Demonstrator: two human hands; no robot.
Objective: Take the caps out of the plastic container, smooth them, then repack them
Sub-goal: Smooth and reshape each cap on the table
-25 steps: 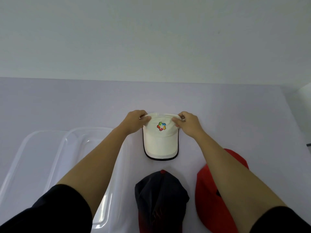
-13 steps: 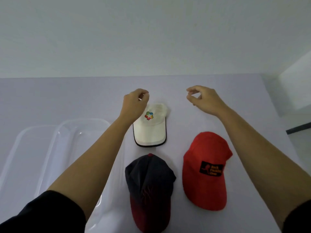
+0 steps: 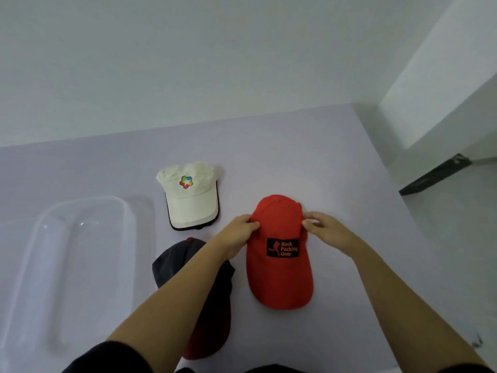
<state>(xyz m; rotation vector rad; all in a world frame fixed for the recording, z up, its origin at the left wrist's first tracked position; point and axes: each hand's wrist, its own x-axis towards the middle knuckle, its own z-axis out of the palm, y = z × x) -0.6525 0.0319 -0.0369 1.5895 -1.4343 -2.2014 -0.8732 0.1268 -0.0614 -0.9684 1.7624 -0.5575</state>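
Both hands are on the red cap, which lies flat on the pale lilac table with its brim toward the person and its "Back Packing Gear" patch facing up. The left hand pinches the left edge of the crown with curled fingers, and the right hand pinches the right edge likewise. Left of the red cap and farther away lies the white cap. Just left of it, partly under the left forearm, lies the navy cap with a dark red brim. The clear plastic container sits well to the left.
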